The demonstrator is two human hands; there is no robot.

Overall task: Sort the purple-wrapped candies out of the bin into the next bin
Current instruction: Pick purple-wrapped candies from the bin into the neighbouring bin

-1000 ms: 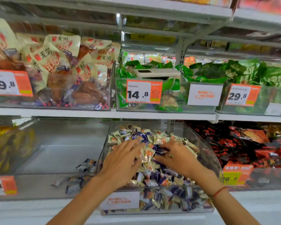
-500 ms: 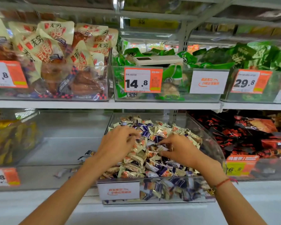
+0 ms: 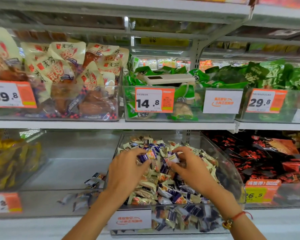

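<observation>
A: Fingers?
B: Left hand (image 3: 128, 172) now pinches a purple candy (image 3: 146, 156), lifted since a moment ago; right hand (image 3: 189, 168) pinches another (image 3: 173, 158).
A: Where?
B: Above the mixed bin (image 3: 232, 172). Next bin (image 3: 47, 196), nine o'clock, holds few; sorting looks early.

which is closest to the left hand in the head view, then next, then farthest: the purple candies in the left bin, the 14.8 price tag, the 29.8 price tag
From the left hand:
1. Purple candies in the left bin: just left of the hand, same shelf.
2. 14.8 price tag: on the shelf above, slightly right.
3. 29.8 price tag: upper shelf, far right.
</observation>
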